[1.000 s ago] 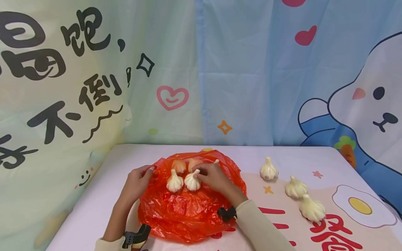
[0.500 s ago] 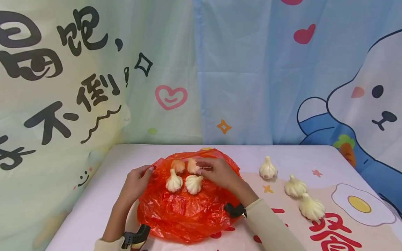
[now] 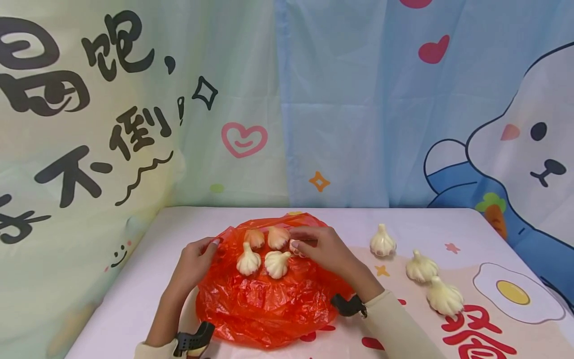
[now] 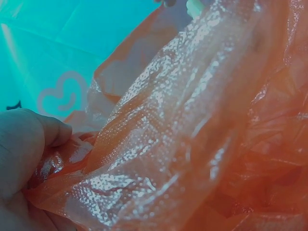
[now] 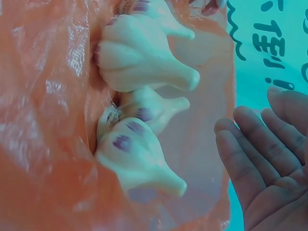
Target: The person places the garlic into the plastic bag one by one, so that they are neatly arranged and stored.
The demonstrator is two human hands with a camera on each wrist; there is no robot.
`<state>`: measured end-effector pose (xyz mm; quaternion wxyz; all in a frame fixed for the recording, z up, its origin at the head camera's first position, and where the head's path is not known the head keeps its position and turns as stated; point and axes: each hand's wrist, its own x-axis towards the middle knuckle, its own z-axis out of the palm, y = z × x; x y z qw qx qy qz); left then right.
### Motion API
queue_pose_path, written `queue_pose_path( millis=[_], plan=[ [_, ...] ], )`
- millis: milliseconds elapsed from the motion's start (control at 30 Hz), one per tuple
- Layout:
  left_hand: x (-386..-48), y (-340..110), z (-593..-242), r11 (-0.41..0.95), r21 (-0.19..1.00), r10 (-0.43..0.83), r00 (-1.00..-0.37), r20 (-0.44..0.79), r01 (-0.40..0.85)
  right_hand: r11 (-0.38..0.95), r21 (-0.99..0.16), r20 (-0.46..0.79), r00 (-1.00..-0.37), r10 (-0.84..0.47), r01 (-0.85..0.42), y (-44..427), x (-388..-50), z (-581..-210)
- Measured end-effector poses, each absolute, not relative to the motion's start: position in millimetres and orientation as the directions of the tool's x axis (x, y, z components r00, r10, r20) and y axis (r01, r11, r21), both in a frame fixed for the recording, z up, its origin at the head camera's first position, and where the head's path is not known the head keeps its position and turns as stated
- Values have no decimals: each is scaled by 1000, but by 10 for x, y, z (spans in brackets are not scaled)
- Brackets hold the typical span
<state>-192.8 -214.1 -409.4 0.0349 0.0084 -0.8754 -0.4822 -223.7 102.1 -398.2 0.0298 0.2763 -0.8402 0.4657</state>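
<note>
Several pale garlic bulbs (image 3: 276, 264) (image 5: 139, 55) lie together in a crumpled, open red plastic bag (image 3: 264, 309) (image 4: 159, 130). My left hand (image 3: 195, 262) (image 4: 26, 159) pinches the bag's left edge between thumb and fingers. Over the right part of the bag is my right hand (image 3: 324, 249) (image 5: 269, 163), its fingers extended and holding nothing in the right wrist view. In the head view its fingertips are beside the rightmost bulb in the bag (image 3: 297, 248), partly covering it.
To the right of the bag three more bulbs lie on the printed tabletop: one farther back (image 3: 383, 241), and two nearer, close together (image 3: 422, 267) (image 3: 445, 297). A printed curtain (image 3: 336, 99) hangs behind the table.
My right hand has let go of the front right bulb in the bag and moved rightward, uncovering the bulb behind it and part of the rightmost one. My left hand has stayed at the bag's edge.
</note>
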Motion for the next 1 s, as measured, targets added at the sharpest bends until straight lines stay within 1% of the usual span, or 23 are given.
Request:
queue_pose_path(
  millis=[167,300,600,767,900,1000],
  plan=[
    [-1925,-2143,-4105,529,848,-53,-997,52,16,373,-755,365,-818,-444,-540,1138,-2194,-3968],
    [-1930,-2135,-4106,533,846,-45,-997,56,23,386,-747,367,-820,-439,-541,1260,-2128,-3986],
    [-1928,-2140,-4093,528,849,-53,-998,45,10,484,-739,296,-871,-393,-470,1576,-1923,-4111],
    [-1927,-2152,-4097,536,844,-49,-998,51,17,465,-790,229,-896,-380,-399,1755,-1825,-4133],
    [-1931,-2159,-4097,560,828,-43,-996,79,42,440,-804,253,-900,-354,-399,1897,-1770,-4138],
    [-1934,-2158,-4099,568,821,-35,-995,93,57,457,-793,278,-907,-316,-402,2015,-1695,-4133]
  ],
)
